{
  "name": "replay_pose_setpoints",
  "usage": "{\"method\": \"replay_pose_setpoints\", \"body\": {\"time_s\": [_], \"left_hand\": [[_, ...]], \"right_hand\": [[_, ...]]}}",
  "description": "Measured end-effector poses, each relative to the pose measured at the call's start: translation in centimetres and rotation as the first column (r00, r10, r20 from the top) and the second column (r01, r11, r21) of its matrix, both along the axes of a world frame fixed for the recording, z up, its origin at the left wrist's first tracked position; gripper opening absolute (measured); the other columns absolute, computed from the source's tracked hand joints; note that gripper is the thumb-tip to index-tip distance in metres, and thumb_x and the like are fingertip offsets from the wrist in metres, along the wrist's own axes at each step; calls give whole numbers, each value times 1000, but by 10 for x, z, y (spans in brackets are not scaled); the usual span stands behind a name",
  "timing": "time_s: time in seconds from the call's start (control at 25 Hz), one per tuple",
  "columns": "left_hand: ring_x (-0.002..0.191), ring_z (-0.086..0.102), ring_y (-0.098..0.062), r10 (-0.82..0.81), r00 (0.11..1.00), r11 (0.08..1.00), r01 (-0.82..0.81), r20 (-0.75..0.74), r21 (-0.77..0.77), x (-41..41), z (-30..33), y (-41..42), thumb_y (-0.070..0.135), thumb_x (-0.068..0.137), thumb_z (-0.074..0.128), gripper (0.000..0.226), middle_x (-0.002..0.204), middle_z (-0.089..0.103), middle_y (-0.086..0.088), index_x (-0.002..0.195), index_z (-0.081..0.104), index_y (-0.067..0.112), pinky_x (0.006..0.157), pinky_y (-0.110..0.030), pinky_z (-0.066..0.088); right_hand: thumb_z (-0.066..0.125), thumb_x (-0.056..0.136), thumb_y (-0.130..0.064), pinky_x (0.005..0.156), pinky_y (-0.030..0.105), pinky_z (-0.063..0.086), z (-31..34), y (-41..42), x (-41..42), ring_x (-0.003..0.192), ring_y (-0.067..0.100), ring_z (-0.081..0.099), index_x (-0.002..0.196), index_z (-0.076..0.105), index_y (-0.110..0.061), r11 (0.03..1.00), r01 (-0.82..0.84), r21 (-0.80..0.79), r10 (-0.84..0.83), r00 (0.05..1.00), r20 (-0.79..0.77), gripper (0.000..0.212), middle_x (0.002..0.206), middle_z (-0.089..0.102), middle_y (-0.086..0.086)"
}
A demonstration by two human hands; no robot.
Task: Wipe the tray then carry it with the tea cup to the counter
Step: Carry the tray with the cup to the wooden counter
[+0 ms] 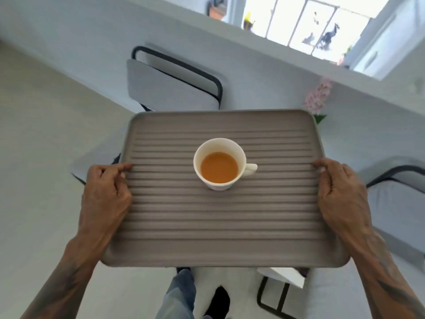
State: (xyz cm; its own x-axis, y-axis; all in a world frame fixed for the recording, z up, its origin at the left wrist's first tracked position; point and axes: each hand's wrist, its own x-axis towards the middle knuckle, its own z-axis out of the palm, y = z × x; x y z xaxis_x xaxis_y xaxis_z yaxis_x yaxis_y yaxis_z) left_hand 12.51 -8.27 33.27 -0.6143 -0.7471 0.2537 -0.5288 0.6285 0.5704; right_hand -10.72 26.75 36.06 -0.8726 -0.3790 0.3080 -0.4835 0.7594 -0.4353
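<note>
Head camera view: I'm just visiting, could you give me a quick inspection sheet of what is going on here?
Surface: grey ribbed tray, held in the air above the floor.
Job's things: white tea cup stands upright near the tray's middle, partly filled with orange-brown tea, handle pointing right.
Clutter: nothing seen on the tray besides the cup; no cloth in view.
Grippers: left hand grips the tray's left edge; right hand grips its right edge.
Cables: nothing seen.
Surroundings: grey chairs with dark frames, pink flowers, a bright window, the person's legs below.
</note>
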Motion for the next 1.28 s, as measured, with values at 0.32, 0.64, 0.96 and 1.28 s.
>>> {"method": "replay_pose_setpoints", "body": {"time_s": [0.32, 0.64, 0.96, 1.28], "left_hand": [[99, 58, -34, 258, 966, 966, -258, 2, -23, 168, 99, -9, 11, 92, 49, 32, 105, 55, -16, 115, 68, 21, 91, -42, 44], [81, 57, -29, 557, 831, 830, -556, -4, -48, 428, 160, -29, 15, 92, 46, 31, 100, 55, -13, 111, 68, 24, 82, -39, 46], [88, 55, -26, 865, 502, 501, -863, -3, -63, 710, 201, 8, 17, 94, 45, 32, 107, 52, -9, 114, 68, 24, 87, -37, 42], [103, 57, -36, 1000, -27, -28, -999, -11, -40, 922, 217, 73, 15, 93, 45, 34, 113, 55, -14, 114, 70, 23, 88, -39, 45]], "right_hand": [[41, 100, -17, 76, 31, 39, 104, -79, 83, 90, 35, 59, 113, 64, -18, 958, -286, -10, 286, 957, -45, 26, 102, 64, 19], [46, 99, -15, 78, 39, 48, 145, -216, 266, 87, 39, 61, 112, 68, -19, 821, -571, -24, 568, 820, -78, 26, 100, 65, 19], [46, 99, -17, 78, 38, 48, 155, -369, 516, 84, 36, 60, 114, 67, -21, 515, -856, -44, 855, 517, -38, 26, 96, 65, 17], [50, 95, -17, 81, 44, 52, 167, -512, 798, 88, 40, 63, 110, 68, -21, 42, -998, -48, 995, 47, -94, 23, 94, 68, 18]]}}
